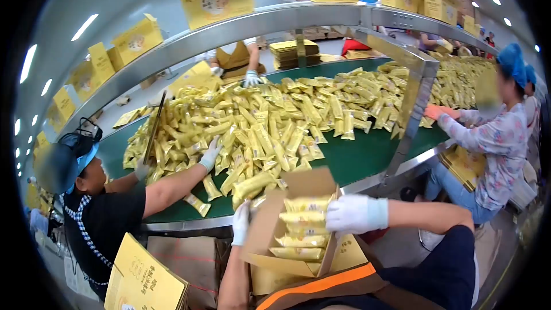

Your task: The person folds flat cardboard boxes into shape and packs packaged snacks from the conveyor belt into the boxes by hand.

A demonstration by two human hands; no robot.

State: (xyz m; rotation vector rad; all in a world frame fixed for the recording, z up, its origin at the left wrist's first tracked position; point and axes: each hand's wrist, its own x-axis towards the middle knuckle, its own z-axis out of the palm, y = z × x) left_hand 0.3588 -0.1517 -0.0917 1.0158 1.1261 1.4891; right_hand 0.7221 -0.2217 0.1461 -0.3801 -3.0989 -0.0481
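An open cardboard box [261, 234] tilts in front of me, with several yellow packets [304, 229] stacked in a row inside it. My right hand [357, 214], in a white glove, is at the box's right edge, fingers closed against the packets and the wall. At the left side of the box, my left hand [241, 223], also gloved, is wrapped on the cardboard, its fingers partly hidden. Beyond the box, a large heap of yellow packets [270, 132] covers much of the green belt [367, 158].
At left, a co-worker [103, 212] reaches into the heap. Another person [488, 132] sits at right; a third stands across the belt. Flattened yellow cartons [143, 275] lie low at left. A metal post [416, 103] rises from the belt's edge to a shelf [258, 18] of boxes.
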